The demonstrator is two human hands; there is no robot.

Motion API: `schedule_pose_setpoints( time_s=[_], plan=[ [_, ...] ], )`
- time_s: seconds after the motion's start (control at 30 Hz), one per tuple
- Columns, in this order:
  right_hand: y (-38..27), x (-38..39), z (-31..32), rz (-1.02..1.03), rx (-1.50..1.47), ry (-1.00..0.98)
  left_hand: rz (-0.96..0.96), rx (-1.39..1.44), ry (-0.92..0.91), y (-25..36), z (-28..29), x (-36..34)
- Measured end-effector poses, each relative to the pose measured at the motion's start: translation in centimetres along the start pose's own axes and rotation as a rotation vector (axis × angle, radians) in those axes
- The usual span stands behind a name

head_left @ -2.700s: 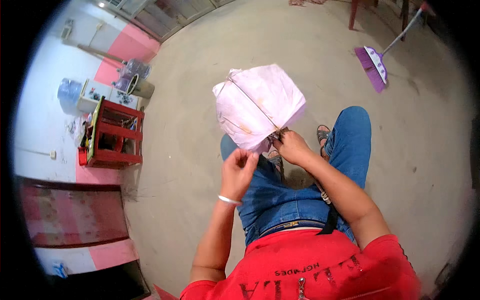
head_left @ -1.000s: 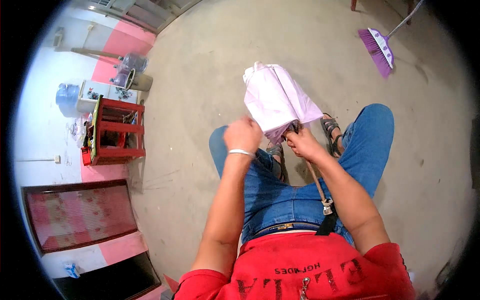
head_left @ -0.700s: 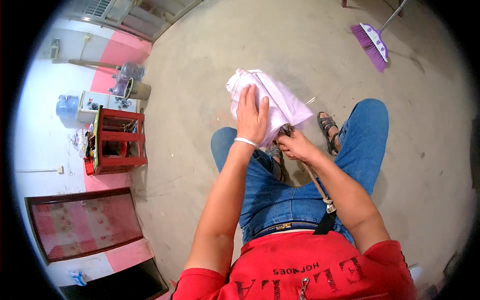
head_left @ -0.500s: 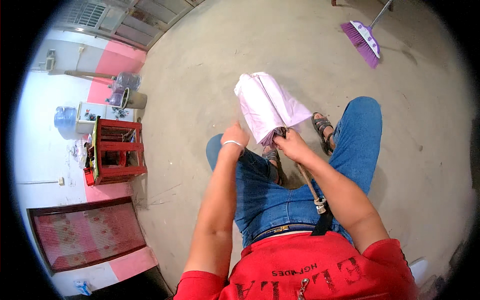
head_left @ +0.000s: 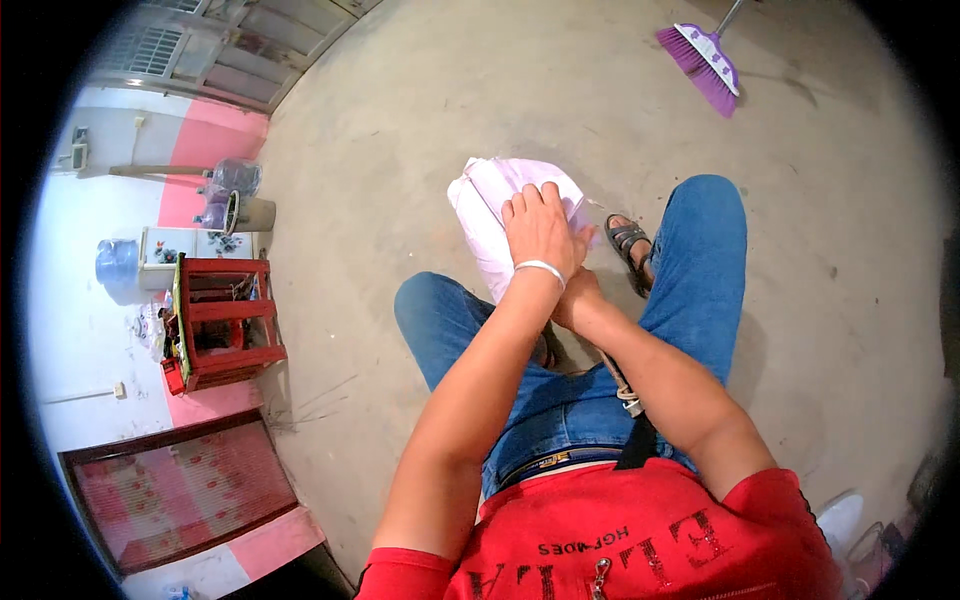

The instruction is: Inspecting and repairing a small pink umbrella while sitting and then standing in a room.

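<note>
A pale pink umbrella [head_left: 480, 225], its cloth gathered loosely around the shaft, is held out in front of me between my knees. Over the upper side of the cloth lies my left hand [head_left: 545, 235], its fingers closed around the folds. My right hand [head_left: 580, 298] grips the umbrella's lower end, partly covered by the left hand and wrist. A thin brown rod with a metal end fitting [head_left: 630, 402] shows beneath my right forearm and runs back toward my waist; how it joins the umbrella is hidden.
A purple broom [head_left: 710, 65] rests on the concrete floor [head_left: 360, 200] at the far right. Along the left wall stand a red wooden stand [head_left: 230, 310], a bucket [head_left: 255, 213] and clear water jugs [head_left: 237, 177]. My sandalled foot [head_left: 630, 245] is beyond the umbrella.
My left hand has moved right from beside the umbrella onto its cloth and closed around it. The right hand keeps its hold low on the umbrella. The whole view has shifted slightly.
</note>
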State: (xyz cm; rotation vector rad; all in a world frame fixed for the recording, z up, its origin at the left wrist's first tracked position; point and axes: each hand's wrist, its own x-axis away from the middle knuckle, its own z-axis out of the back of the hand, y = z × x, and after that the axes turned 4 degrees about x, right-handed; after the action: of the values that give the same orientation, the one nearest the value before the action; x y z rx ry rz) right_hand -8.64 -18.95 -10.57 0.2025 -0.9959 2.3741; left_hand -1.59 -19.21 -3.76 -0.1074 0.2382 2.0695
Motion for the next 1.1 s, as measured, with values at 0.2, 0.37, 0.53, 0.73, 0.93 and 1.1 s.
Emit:
schedule_pose_setpoints(
  time_s=[0.2, 0.37, 0.53, 0.73, 0.93, 1.1],
  plan=[
    [-1.2, 0.0, 1.6, -0.146, -0.197, 0.001, -0.072, -0.049, 0.176, -3.8, 0.5, -1.3],
    [-0.3, -1.2, 0.7, -0.110, -0.427, 0.146, 0.575, 0.716, 0.227, -10.3, 0.8, 2.4],
    [-0.4, -0.6, 0.9, -0.049, -0.511, 0.120, 0.742, 0.464, 0.133, -11.9, 1.8, 6.5],
    [-0.2, -0.1, 0.6, -0.024, -0.387, 0.176, 0.014, 0.379, 0.224, -7.3, 4.2, 3.7],
    [-0.8, 0.1, 0.3, 0.029, -0.404, 0.178, 0.253, 0.209, 0.051, -13.0, -0.7, 4.4],
    [0.3, -0.2, 0.8, -0.045, -0.379, 0.249, 0.513, -0.173, -0.561, -12.3, 4.2, 1.7]
  ],
)
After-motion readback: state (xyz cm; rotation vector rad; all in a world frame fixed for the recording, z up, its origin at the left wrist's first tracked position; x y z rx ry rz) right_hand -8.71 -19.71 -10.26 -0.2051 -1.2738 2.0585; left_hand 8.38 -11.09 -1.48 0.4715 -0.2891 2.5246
